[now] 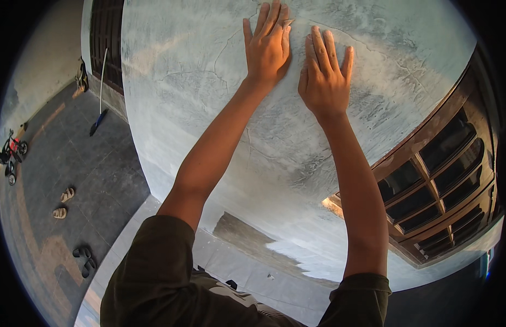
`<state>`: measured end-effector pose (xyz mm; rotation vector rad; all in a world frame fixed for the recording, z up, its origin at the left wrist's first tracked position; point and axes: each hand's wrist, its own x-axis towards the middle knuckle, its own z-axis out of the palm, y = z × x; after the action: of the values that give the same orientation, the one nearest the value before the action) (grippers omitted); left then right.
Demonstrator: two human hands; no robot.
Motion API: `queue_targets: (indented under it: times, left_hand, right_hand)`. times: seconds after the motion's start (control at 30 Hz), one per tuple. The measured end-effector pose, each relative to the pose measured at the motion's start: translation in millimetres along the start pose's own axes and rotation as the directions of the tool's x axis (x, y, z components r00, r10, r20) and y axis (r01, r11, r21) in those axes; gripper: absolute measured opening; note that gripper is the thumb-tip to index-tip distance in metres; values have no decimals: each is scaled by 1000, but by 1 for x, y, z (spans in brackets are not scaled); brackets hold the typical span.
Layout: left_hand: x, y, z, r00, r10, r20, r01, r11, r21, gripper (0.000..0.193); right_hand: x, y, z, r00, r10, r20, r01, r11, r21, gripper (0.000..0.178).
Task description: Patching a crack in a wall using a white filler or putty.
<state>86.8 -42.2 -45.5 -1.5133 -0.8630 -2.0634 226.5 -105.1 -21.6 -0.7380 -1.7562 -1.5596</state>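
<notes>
Both arms reach up to a pale grey-blue plastered wall (198, 114) with cracks and rough, scuffed patches. My left hand (267, 52) lies against it near the top, fingers stretched upward. Between its thumb and forefinger the corner of a thin brownish piece (288, 23) pokes out; the palm hides the rest, and I cannot make out what it is. Close by on the right and slightly lower, my right hand (326, 79) rests flat on the plaster. Its fingers are extended, and no object shows in it.
A wooden window frame with dark panes (427, 180) borders the wall at right. To the left, a dark tiled floor (95, 180) holds sandals (64, 203), black slippers (85, 261), a small red-and-black bike (13, 152) and a long-handled broom (100, 103). A pale ledge (247, 270) lies below.
</notes>
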Motion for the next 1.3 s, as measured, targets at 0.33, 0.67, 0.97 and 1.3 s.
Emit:
queue_targets:
  times: [0.33,0.67,0.97,1.3]
  left_hand:
    - [-13,-2,-2,999,38,-8,-39,999,-22,50]
    - [-5,-1,-6,998,61,12,-61,998,-4,48]
    - [-25,-5,-17,985,50,163,-45,998,-38,51]
    - [-40,-14,-23,959,192,211,-183,981,-62,46]
  right_hand:
    - [4,-1,0,999,6,42,-4,1000,-30,44]
    - [0,0,-4,996,22,84,-19,999,-36,46]
    - [1,-1,-1,999,34,23,-33,999,-40,41]
    - [-1,2,-3,998,49,51,-45,997,-68,40]
